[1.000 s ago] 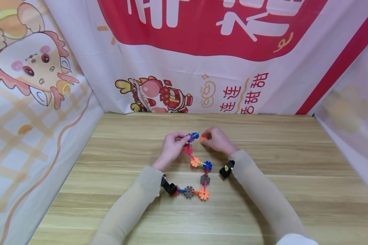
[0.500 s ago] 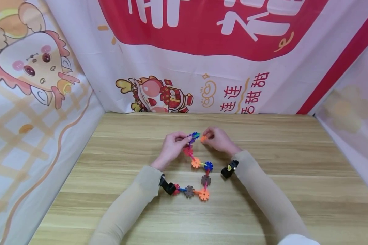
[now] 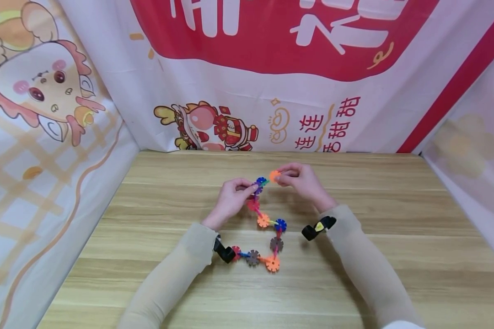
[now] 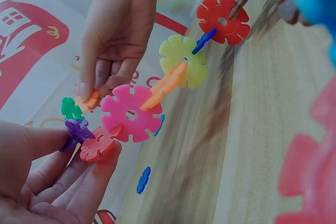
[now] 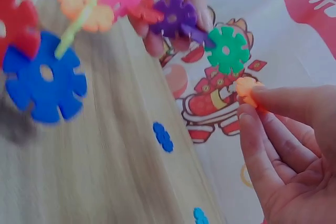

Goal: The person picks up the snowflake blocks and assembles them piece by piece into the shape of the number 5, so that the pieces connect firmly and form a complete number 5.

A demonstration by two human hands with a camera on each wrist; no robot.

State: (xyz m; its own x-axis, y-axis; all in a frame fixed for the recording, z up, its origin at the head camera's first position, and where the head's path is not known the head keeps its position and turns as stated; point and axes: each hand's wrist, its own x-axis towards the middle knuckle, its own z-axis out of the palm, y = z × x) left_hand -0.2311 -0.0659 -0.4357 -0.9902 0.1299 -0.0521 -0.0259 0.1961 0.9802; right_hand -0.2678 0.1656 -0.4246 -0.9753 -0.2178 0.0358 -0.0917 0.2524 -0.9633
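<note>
A chain of notched plastic snowflake discs, linked edge to edge, winds over the tabletop in the head view, with a dark blue disc (image 3: 280, 225) at one bend and an orange disc (image 3: 273, 263) at the near corner. My left hand (image 3: 230, 201) pinches the chain near its far end, at a purple disc (image 4: 77, 132) and a red disc (image 4: 97, 145). Beyond the purple one, a green disc (image 5: 227, 50) sticks out as the end piece. My right hand (image 3: 304, 183) pinches a loose orange disc (image 5: 248, 91) between thumb and fingers, right by the green disc's edge.
Blue discs lie on the wooden table (image 3: 181, 183) beyond the chain, one blue disc (image 5: 163, 137) and another blue disc (image 5: 199, 215) showing in the right wrist view. A printed cloth (image 3: 214, 82) hangs along the table's back edge. Black camera straps circle both wrists.
My right hand has shifted up and to the right in the head view, and the orange disc has turned its face to the camera. My left hand holds nearly the same place on the chain.
</note>
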